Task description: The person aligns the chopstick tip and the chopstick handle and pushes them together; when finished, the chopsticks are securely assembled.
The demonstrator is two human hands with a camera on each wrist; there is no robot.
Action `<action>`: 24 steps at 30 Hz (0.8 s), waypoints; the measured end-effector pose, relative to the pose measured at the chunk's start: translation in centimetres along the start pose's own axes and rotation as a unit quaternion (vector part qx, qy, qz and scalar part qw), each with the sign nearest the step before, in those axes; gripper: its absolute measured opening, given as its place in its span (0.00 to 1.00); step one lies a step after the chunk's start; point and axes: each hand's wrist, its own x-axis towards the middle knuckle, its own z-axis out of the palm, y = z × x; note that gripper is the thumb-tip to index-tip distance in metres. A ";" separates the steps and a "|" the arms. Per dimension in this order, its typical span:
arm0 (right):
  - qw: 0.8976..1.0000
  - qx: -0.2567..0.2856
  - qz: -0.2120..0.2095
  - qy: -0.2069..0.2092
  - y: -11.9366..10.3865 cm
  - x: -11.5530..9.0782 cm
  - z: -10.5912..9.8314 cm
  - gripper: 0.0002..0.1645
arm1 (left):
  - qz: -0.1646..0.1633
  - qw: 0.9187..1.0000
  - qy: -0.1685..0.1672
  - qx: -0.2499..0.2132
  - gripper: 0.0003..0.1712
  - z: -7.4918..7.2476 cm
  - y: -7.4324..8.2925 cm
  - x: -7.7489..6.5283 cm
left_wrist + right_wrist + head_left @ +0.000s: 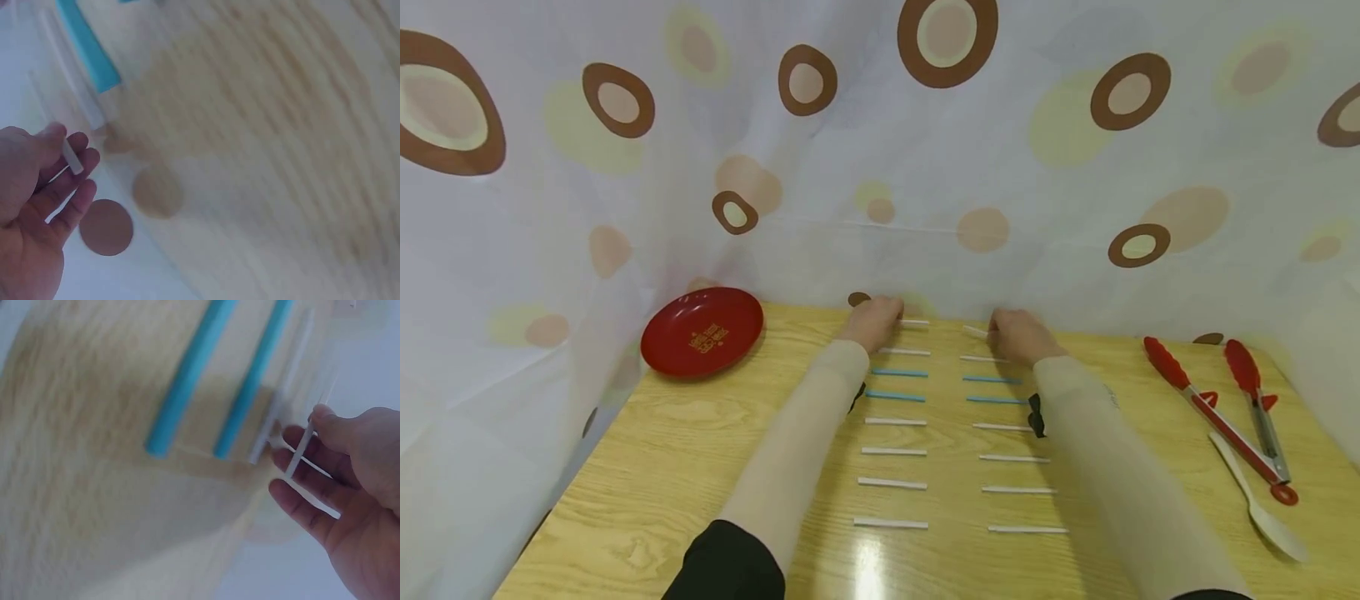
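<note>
At the far edge of the table, my left hand [876, 322] pinches a thin white stick [72, 156] between thumb and fingers. My right hand [1018, 335] likewise pinches another thin white stick [301, 449] near the back of the right column. Two columns of short sticks lie on the wooden table between and below the arms. Nearest the left hand is a white stick [906, 352], with a blue stick [901, 373] in front of it. On the right, a white stick [983, 359] and a blue stick [988, 379] lie just before the hand.
A red oval plate [700, 367] stands at the back left, its far rim by the curtain [820, 250]. To the right lie two red-tipped tongs [1232, 433] and a pale spoon [1262, 517]. The dotted curtain closes off the table's far edge.
</note>
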 end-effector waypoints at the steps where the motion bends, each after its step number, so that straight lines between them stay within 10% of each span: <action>1: 1.000 0.009 -0.007 0.004 0.0 -0.2 -0.2 0.05 | 0.005 1.000 -0.003 -0.014 0.06 -0.3 0.0 -0.1; 14: 0.998 -0.012 -0.058 0.000 -0.6 -4.3 -3.4 0.15 | 0.073 0.994 0.028 -0.073 0.14 -3.3 0.7 -3.1; 24: 0.983 -0.068 -0.148 0.085 -3.5 -7.2 -4.6 0.05 | 0.139 0.985 0.105 -0.006 0.10 -4.2 1.8 -7.4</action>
